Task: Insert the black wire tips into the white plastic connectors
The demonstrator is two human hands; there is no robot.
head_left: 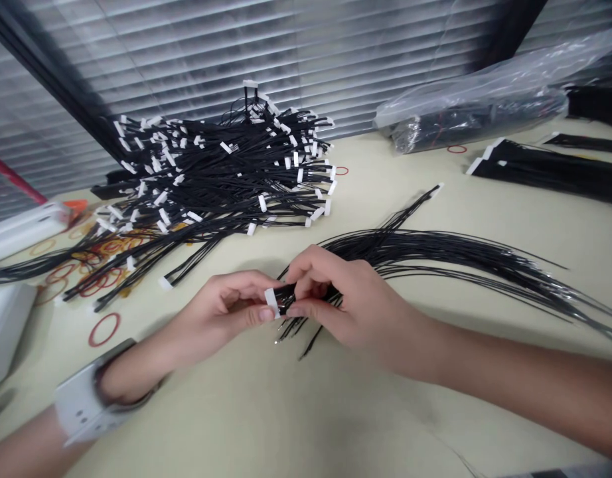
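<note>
Between thumb and fingers, my left hand (231,309) pinches a small white connector (273,303) by its edge. Short black wires run from that connector into my right hand (340,292), whose thumb and fingertips close around them. Under and behind the right hand lies a bundle of loose black wires (435,249), fanning out to the right with bare or shiny ends. Some wire ends poke out below the fingers. One black cable with a white connector (438,188) lies across the bundle. The exact grip of the right fingertips is partly hidden.
A large heap of black cables with white connectors (211,166) lies at the back left. Red rubber bands (105,329) are scattered beside it. Plastic-wrapped cables (475,113) and flat black cable bundles (549,169) lie at the right. Window blinds (336,60) border the table.
</note>
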